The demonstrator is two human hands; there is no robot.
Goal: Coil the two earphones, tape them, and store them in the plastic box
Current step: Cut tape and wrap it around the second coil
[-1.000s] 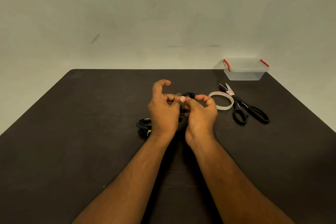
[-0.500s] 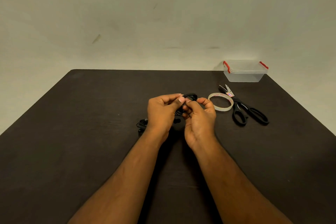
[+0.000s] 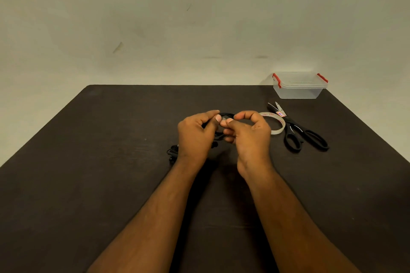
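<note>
While both forearms reach in from the near edge of the table [image 3: 111, 139], the left hand [image 3: 195, 135] and right hand [image 3: 250, 137] meet above the table's middle, knuckles up, fingertips facing each other. Left hand: fingers curled, thumb and forefinger pinching the coiled black earphone [image 3: 227, 115]. Right hand: fingers also curled, thumb and forefinger pinching the same coil from the opposite side; its lower fingers tuck under the loop. A pale fleck shows between the two thumbs, too small to tell whether it is tape. Only the top arc of the coil and a short stretch below the fingertips are visible; the rest is hidden by the hands.

Second earphone [image 3: 173, 153]: a dark bundle lying on the table, just left of the left wrist, partly hidden behind it.

Tape roll [image 3: 277, 127]: flat on the table, just right of the right hand, its near-left part covered by the knuckles. Scissors [image 3: 297, 131]: right of the tape roll, touching or nearly touching it, blades pointing away, slightly parted, black handles toward the near side. Plastic box [image 3: 298, 88]: at the table's far right corner, beyond the scissor tips, lid on, red clips at both ends.

Bare tabletop lies left of the hands out to the left edge, and along the near edge on either side of the forearms. A plain wall stands behind the far edge.
</note>
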